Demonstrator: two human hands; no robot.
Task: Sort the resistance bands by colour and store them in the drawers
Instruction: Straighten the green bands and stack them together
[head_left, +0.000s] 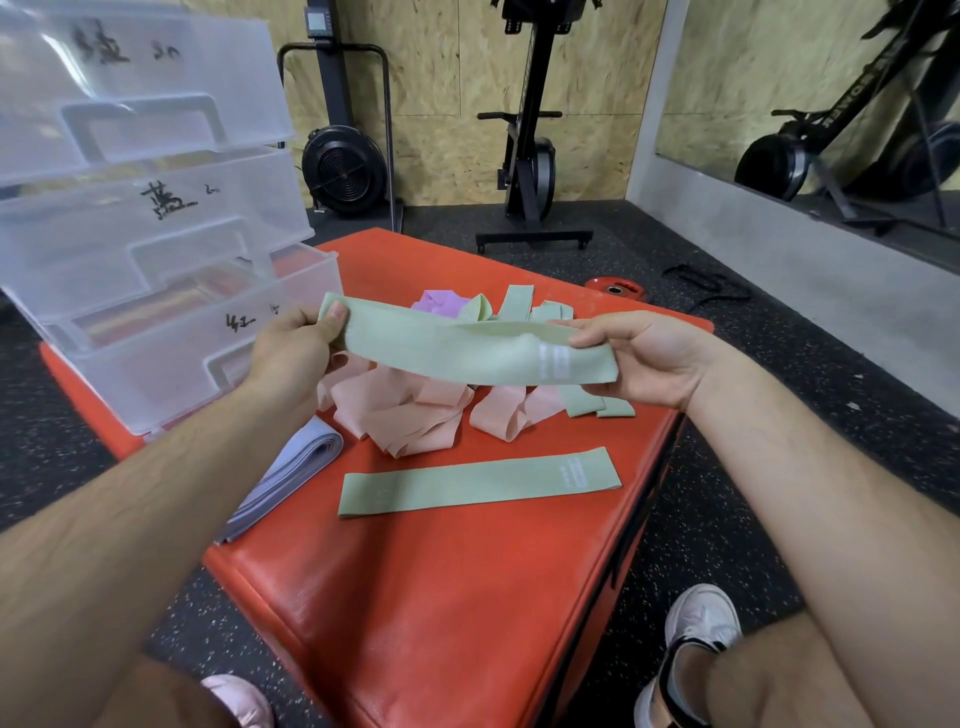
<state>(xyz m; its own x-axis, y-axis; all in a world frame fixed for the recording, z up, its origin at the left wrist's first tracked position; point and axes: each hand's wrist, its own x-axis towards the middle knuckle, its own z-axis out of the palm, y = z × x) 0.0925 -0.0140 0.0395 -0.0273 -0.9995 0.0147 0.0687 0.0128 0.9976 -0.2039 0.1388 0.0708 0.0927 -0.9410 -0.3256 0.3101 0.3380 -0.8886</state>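
I hold a pale green resistance band (457, 348) stretched flat between both hands above the red padded box (467, 571). My left hand (296, 348) pinches its left end, my right hand (649, 358) grips its right end by the white print. Another green band (478, 480) lies flat on the box below. Behind it sits a heap of pink bands (410, 410), more green bands (519, 304) and a purple one (439, 301). A folded grey-blue band (291, 473) lies at the left edge. Three clear drawers (156, 234) stand pulled out at the left; coloured bands show in the lowest.
The drawers carry handwritten labels. Gym machines (530, 130) stand against the plywood wall behind. A red weight plate (615, 289) and a black cord lie on the dark rubber floor. A mirror (831, 104) runs along the right wall. My shoes (696, 639) are at the bottom.
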